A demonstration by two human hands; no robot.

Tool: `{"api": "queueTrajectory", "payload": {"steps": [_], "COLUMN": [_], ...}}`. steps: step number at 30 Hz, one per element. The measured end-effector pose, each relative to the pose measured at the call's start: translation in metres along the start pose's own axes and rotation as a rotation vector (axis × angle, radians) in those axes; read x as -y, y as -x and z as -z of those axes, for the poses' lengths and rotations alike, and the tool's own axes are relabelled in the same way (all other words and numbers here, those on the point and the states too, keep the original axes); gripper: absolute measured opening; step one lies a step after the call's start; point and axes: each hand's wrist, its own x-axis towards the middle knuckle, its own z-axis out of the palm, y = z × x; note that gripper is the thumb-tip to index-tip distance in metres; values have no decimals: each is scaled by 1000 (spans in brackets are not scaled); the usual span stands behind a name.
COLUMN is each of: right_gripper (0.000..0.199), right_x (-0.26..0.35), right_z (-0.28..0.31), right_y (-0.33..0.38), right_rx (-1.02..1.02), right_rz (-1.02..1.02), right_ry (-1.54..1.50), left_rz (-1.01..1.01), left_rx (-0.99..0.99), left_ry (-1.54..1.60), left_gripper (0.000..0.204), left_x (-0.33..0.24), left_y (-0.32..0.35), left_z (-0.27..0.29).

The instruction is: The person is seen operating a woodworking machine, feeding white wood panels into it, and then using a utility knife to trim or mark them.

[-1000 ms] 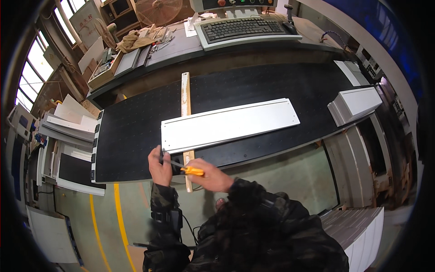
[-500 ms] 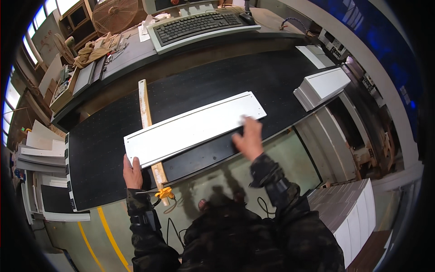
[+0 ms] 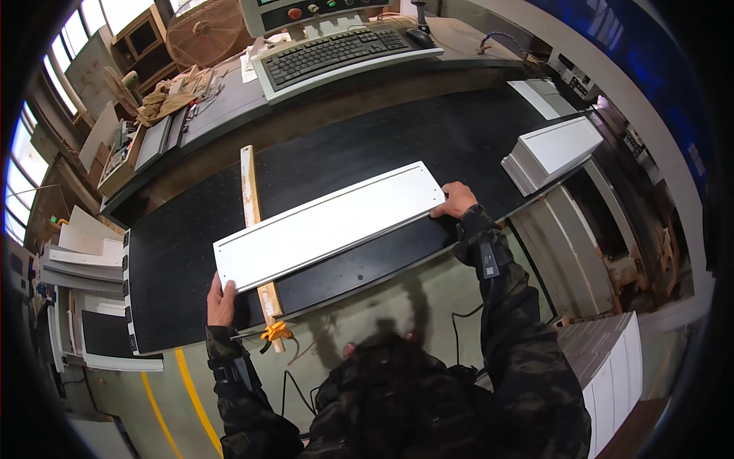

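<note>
A long white panel [image 3: 329, 222] lies slantwise over the black table, with a groove along its far edge and small holes at its ends. My left hand [image 3: 220, 301] grips its near left corner, thumb on top and fingers at the side. At the opposite end, my right hand [image 3: 459, 200] is closed on the panel's right edge, thumb near the front corner. Beneath the panel's left part runs a worn wooden strip [image 3: 249, 180], sticking out on both sides. A yellow clamp [image 3: 276, 331] sits at the strip's near end.
White panels are stacked [image 3: 554, 153] at the table's right end, and a larger stack [image 3: 604, 352] stands on the floor at right. Beyond the black table [image 3: 176, 260] are a keyboard [image 3: 336, 57] and control panel [image 3: 313, 11]. More boards [image 3: 84, 256] lie at left.
My right hand has moved right, from above the panel's front edge to its right end, and closed on it. My left hand keeps its corner. The whole view has shifted slightly.
</note>
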Motion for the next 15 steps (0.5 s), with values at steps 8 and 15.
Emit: {"api": "queueTrajectory", "payload": {"steps": [8, 15], "right_gripper": [74, 77], "right_x": [-10, -3], "right_z": [2, -3], "right_y": [-6, 4], "right_rx": [8, -42], "right_rz": [38, 36], "right_ry": [131, 175], "left_rz": [35, 25], "left_rx": [-28, -63], "left_ry": [-634, -719], "left_gripper": [74, 64], "left_x": [-50, -53], "left_y": [2, -2], "left_z": [-23, -21]}}
